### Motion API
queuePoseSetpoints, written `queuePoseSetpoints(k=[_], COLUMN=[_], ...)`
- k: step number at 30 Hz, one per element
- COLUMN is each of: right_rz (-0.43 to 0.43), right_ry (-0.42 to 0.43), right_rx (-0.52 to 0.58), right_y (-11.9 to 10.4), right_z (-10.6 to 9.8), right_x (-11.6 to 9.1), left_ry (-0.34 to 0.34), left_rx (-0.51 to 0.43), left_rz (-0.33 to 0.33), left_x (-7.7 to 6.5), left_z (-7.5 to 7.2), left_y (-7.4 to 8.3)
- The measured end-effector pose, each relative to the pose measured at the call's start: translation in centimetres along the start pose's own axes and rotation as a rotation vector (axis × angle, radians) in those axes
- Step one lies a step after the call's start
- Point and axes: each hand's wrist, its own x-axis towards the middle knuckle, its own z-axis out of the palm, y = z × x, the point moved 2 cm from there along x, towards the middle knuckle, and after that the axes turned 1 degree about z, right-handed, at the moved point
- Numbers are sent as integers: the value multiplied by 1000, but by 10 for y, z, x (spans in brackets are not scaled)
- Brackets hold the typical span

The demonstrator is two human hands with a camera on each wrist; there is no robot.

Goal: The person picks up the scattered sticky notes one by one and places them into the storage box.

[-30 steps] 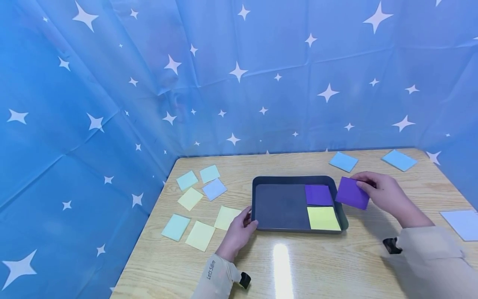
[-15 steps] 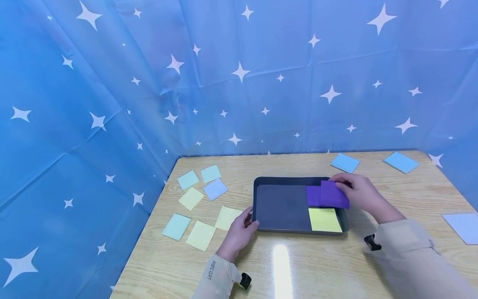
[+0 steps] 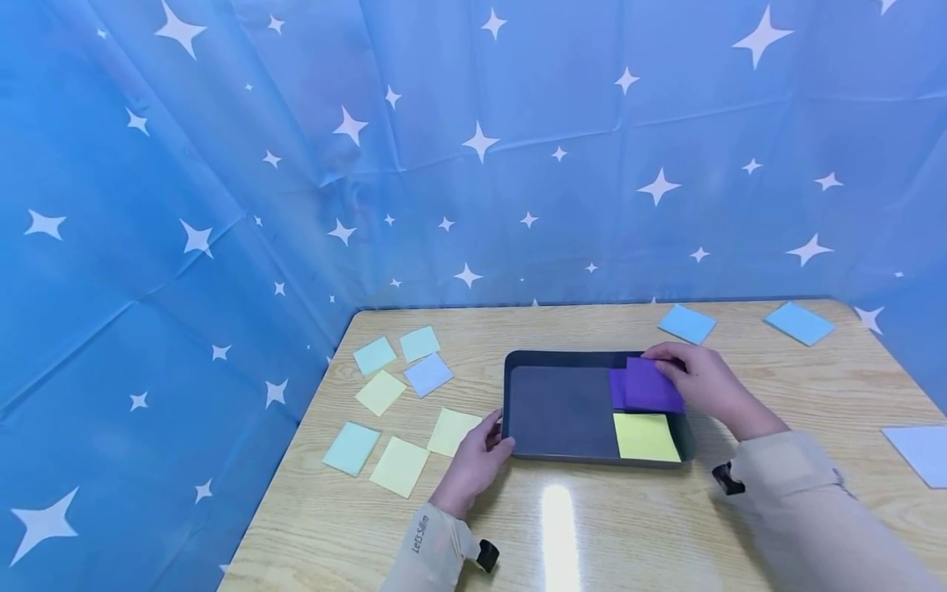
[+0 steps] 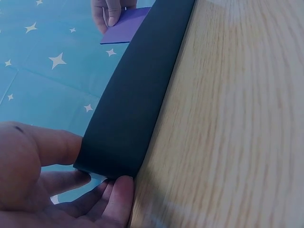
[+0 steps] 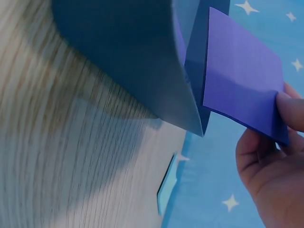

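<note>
I wear beige fabric sleeves (image 3: 829,501); before me, a dark grey rectangular tray (image 3: 562,411), plain purple square pads (image 3: 651,386), wood-grained tan tabletop (image 3: 636,526), white-starred blue cloth backdrop (image 3: 444,185).

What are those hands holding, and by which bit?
The right hand pinches a purple square by its right edge; the left hand grips the dark tray at its near left corner.

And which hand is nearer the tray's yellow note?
The right hand, holding a purple note just beyond the yellow note; the left hand grips the tray at its left end.
</note>
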Motion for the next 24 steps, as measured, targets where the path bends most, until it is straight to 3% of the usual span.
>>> queuePoseSetpoints(k=[9, 24], right_rz=[31, -23], right_ry=[-18, -53], right_rx=[5, 24], right_y=[4, 8], right_z=[7, 19], right_x=[4, 12], left_ry=[-1, 2], left_rx=[-3, -2], left_rz=[2, 8], left_x=[0, 2], left_z=[1, 1], left_y=[-1, -3])
